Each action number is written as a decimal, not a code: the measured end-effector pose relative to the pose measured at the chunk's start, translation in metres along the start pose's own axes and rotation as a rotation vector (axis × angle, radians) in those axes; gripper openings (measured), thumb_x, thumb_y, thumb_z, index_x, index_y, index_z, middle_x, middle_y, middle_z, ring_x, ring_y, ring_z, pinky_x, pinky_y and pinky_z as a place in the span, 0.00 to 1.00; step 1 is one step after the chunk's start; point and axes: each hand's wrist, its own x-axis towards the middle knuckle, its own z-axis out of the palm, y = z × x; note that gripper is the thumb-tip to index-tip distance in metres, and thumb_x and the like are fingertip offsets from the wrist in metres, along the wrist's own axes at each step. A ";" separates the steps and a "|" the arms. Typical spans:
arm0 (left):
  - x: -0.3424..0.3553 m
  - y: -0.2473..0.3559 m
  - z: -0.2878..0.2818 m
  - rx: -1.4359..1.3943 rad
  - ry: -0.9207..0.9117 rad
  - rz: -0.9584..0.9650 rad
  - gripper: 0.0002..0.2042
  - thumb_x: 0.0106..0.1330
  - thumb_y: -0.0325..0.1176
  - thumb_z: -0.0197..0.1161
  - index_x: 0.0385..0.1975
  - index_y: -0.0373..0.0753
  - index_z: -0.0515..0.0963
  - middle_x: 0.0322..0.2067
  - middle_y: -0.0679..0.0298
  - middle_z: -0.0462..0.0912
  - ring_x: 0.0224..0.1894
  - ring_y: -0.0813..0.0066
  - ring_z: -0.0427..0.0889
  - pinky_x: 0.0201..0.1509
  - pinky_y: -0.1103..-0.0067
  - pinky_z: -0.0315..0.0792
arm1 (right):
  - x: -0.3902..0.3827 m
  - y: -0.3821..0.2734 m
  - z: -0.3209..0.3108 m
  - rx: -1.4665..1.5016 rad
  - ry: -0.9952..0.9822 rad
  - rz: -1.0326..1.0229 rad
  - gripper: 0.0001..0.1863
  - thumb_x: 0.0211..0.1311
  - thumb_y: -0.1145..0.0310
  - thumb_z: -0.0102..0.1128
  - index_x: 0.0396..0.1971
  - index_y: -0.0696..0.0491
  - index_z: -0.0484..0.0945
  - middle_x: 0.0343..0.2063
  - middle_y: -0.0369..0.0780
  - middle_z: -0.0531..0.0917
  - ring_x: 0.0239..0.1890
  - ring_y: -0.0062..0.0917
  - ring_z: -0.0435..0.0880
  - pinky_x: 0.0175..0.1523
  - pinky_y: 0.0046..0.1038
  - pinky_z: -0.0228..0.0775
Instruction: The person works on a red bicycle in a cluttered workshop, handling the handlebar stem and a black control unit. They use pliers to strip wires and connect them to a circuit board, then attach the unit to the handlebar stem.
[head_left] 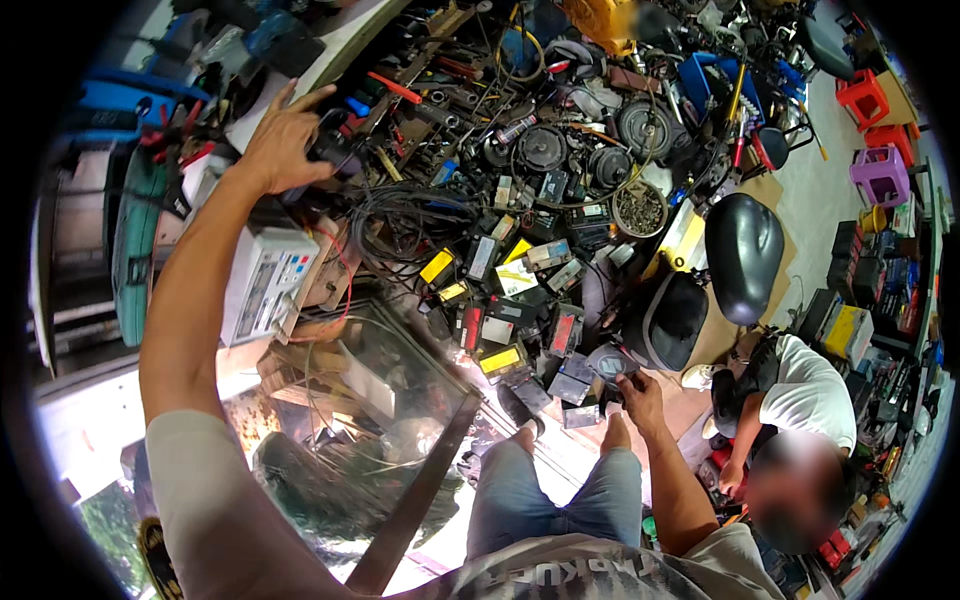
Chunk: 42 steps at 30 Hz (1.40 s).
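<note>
My left hand (pixel 280 142) is stretched far out over the cluttered bench on the left, fingers spread. Its thumb side is beside a dark rounded object (pixel 338 148); whether they touch is unclear. Down by my knees, my right hand (pixel 643 400) pinches the edge of a dark grey flat piece (pixel 606 362) with a paler round patch; its exact kind does not show. Just left of that piece lie small box-shaped batteries (pixel 571 380), part of a loose heap. Several have yellow labels (pixel 502 360), others red.
A white bench instrument (pixel 268 282) with buttons stands below my left arm. Coiled black cable (pixel 385 225) borders the heap. A glossy black moulded seat (pixel 745 258) lies at right. Another person (pixel 812 390) crouches close by on my right. Red (pixel 862 98) and purple stools (pixel 880 178) stand farther off.
</note>
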 end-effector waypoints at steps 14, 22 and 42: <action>0.027 -0.008 0.032 0.234 0.034 0.135 0.40 0.65 0.74 0.41 0.45 0.42 0.87 0.48 0.55 0.85 0.75 0.59 0.64 0.80 0.49 0.44 | 0.234 -0.064 0.202 0.448 -0.275 0.176 0.18 0.66 0.56 0.69 0.27 0.55 0.79 0.21 0.33 0.78 0.22 0.17 0.73 0.27 0.25 0.63; 0.029 -0.005 0.032 0.270 -0.080 0.084 0.36 0.65 0.70 0.45 0.44 0.43 0.87 0.53 0.60 0.84 0.77 0.59 0.62 0.80 0.49 0.44 | 0.241 -0.010 0.199 0.218 -0.422 0.209 0.17 0.64 0.55 0.71 0.29 0.56 0.83 0.22 0.36 0.81 0.23 0.23 0.77 0.31 0.28 0.69; 0.030 -0.001 0.038 0.319 -0.038 0.039 0.38 0.68 0.73 0.39 0.44 0.45 0.87 0.56 0.63 0.82 0.78 0.60 0.59 0.80 0.49 0.44 | 0.201 0.174 0.034 -1.053 -0.386 -0.044 0.27 0.63 0.42 0.61 0.39 0.53 0.88 0.41 0.49 0.88 0.48 0.44 0.88 0.49 0.43 0.80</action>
